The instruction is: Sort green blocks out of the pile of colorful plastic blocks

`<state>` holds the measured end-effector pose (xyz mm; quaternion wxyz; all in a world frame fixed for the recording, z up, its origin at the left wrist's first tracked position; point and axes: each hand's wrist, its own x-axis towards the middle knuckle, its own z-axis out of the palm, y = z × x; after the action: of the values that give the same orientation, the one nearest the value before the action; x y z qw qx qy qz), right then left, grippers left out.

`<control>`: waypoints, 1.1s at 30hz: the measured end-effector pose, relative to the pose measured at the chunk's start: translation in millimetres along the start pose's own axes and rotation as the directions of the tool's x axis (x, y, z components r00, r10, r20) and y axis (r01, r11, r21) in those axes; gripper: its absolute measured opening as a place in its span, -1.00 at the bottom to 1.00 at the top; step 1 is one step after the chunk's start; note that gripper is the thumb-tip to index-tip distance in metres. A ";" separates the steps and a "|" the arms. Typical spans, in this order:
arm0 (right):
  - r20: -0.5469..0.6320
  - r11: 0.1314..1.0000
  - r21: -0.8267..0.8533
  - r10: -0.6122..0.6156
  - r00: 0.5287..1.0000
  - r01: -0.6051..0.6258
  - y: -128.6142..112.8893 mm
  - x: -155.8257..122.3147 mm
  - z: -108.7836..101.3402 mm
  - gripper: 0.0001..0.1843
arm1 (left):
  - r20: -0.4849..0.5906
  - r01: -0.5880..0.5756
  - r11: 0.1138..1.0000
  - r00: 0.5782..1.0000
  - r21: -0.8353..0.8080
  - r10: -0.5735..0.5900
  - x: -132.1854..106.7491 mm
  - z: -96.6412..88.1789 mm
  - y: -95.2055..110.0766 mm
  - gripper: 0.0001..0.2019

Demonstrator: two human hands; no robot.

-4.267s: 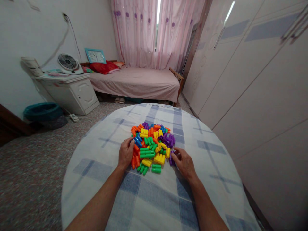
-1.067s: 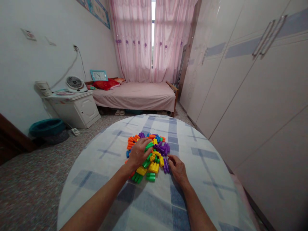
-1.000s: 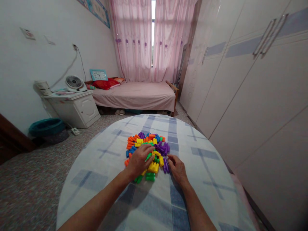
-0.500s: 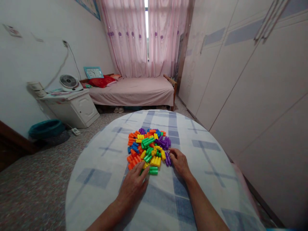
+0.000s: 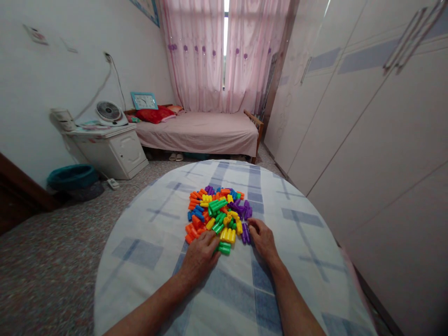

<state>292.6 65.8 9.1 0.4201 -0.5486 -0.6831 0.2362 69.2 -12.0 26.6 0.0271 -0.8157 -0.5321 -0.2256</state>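
Note:
A heap of plastic building blocks (image 5: 217, 212) in orange, blue, green, yellow and purple lies in the middle of a round table (image 5: 147, 247) with a blue-checked cloth. At the heap's near edge my left hand (image 5: 200, 257) rests palm down, fingers stretched out, fingertips touching the yellow and green blocks (image 5: 224, 248). My right hand (image 5: 263, 239) sits at the heap's right near corner, fingers curled beside the purple blocks (image 5: 244, 233); nothing can be seen held in it.
A white wardrobe (image 5: 367, 121) runs close along the table's right side. Beyond the table are a pink-covered bed (image 5: 203, 133), a white cabinet (image 5: 112, 149) with a fan (image 5: 108, 112), and a teal basin (image 5: 72, 176) on the floor.
My left hand came off the top of the heap and drew back to its near edge, flattening on the cloth. The right hand stayed at the purple blocks. The view shifted slightly.

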 end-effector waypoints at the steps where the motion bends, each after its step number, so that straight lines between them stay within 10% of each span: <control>1: 0.000 1.000 -0.001 0.000 1.000 0.000 -0.3 0.0 -0.1 -0.65 | 0.009 -0.002 1.000 1.000 -0.002 0.002 0.9 -0.9 0.5 -0.74; 20: -0.003 1.000 0.001 0.002 1.000 -0.002 1.4 0.6 0.9 -0.66 | -0.153 -0.136 0.969 0.983 -0.205 0.106 8.6 -6.3 4.1 -0.81; 27: -0.007 1.000 0.000 0.003 1.000 -0.003 -2.3 0.1 -0.8 -0.66 | -0.286 -0.080 0.973 0.958 -0.218 0.015 77.8 -43.6 -17.2 -0.82; 33: -0.018 1.000 0.030 0.003 1.000 -0.002 -3.2 -0.2 -0.7 -0.67 | -0.257 0.051 0.977 0.961 -0.206 -0.104 137.1 -31.5 -47.1 -0.78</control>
<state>291.5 64.6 11.9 0.4343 -0.5452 -0.6750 0.2420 62.5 116.8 100.0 0.0084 -0.7550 -0.5303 -0.3856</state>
